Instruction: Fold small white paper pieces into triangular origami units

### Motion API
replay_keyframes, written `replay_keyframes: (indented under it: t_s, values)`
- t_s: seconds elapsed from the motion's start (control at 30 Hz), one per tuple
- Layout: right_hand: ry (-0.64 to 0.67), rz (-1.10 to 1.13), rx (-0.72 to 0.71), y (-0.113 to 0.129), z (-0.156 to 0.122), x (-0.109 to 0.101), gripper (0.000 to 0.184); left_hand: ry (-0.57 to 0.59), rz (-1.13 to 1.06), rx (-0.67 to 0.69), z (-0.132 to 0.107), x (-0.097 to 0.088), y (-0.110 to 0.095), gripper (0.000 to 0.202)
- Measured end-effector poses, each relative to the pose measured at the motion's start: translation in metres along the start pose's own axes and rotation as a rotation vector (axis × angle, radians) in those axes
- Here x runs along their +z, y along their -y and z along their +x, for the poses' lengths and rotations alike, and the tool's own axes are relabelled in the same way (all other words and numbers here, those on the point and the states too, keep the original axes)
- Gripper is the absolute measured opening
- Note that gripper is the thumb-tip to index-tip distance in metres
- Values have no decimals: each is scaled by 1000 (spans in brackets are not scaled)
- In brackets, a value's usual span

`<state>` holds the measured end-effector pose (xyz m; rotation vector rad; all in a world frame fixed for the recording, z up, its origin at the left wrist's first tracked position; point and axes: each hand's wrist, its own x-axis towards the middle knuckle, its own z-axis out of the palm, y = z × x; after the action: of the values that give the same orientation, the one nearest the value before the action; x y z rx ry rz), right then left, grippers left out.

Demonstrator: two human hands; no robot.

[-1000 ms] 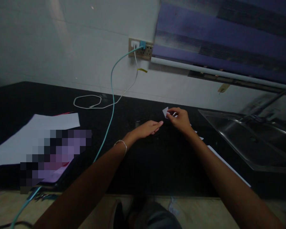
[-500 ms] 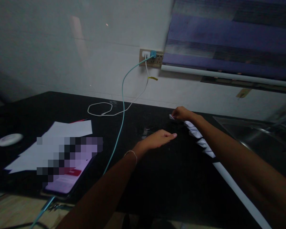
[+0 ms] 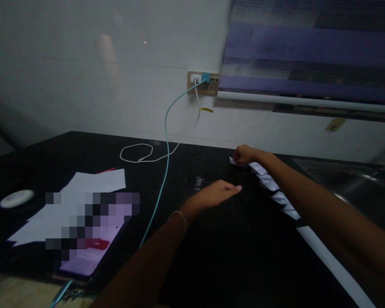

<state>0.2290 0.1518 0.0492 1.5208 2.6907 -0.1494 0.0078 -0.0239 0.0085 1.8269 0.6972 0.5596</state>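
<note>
At the far side of the dark counter, my right hand (image 3: 244, 154) is closed on a small folded white paper piece (image 3: 232, 161), mostly hidden under the fingers. Beside my right forearm runs a row of several folded white paper pieces (image 3: 269, 183), partly covered by the arm. A long white paper strip (image 3: 333, 259) lies nearer to me, below that row. My left hand (image 3: 216, 193) hovers over or rests on the middle of the counter, fingers extended and thumb pointing right, with nothing visible in it. Whether it touches the counter I cannot tell.
A lit phone (image 3: 86, 259), partly pixelated, is on the left beside white paper sheets (image 3: 102, 182). A white round object (image 3: 16, 199) lies farther left. A teal cable (image 3: 162, 188) and a white cable (image 3: 136, 145) run from the wall socket (image 3: 214, 83). A metal sink (image 3: 356, 184) is right.
The view has tilted slightly, so the scene sits a little lower. My right hand stays at the far end of the row on the paper piece; my left hand has barely moved.
</note>
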Motion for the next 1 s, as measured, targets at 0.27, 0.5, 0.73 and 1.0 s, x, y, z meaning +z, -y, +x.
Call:
replay_keyframes:
  t_s: [0.27,0.5,0.73,1.0]
  values:
    - [-11,-4,-49,-3,-3,-1,23,-17,46,14,-1,-1,-2,54]
    - [-4,-30,-51,1,-1,2,25,-19,32,22,-1,0,-3,54]
    - [-29,23,-79,3,-8,-6,25,-12,22,3,-1,-1,-3,53]
    - [-272,81,-39,38,-70,-55,24,-23,22,-16,-3,-1,-7,54]
